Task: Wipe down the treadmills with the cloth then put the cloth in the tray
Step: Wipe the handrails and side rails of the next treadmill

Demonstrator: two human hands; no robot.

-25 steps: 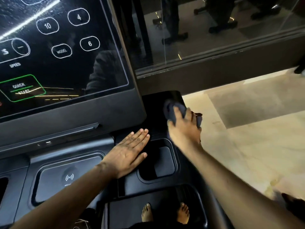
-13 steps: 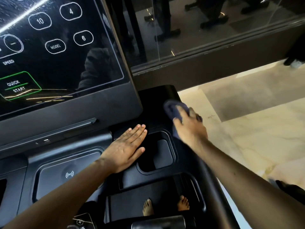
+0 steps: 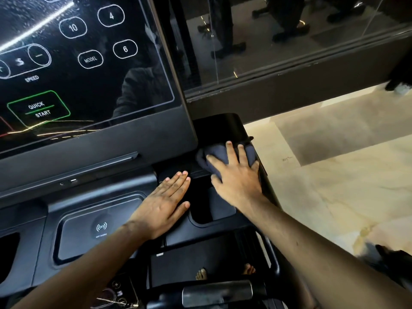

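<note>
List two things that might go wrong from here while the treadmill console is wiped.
1. The right hand presses the cloth at the treadmill's outer edge; it could slide off onto the floor.
2. The QUICK START button glows on the screen; a stray wipe might start the machine under the bare feet.

left hand (image 3: pixel 165 204) flat, fingers together, right hand (image 3: pixel 237 178) palm down, fingers spread

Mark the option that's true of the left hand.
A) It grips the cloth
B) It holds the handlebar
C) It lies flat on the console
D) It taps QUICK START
C: the left hand lies flat, fingers straight, on the console, while the right hand presses the cloth.
</note>
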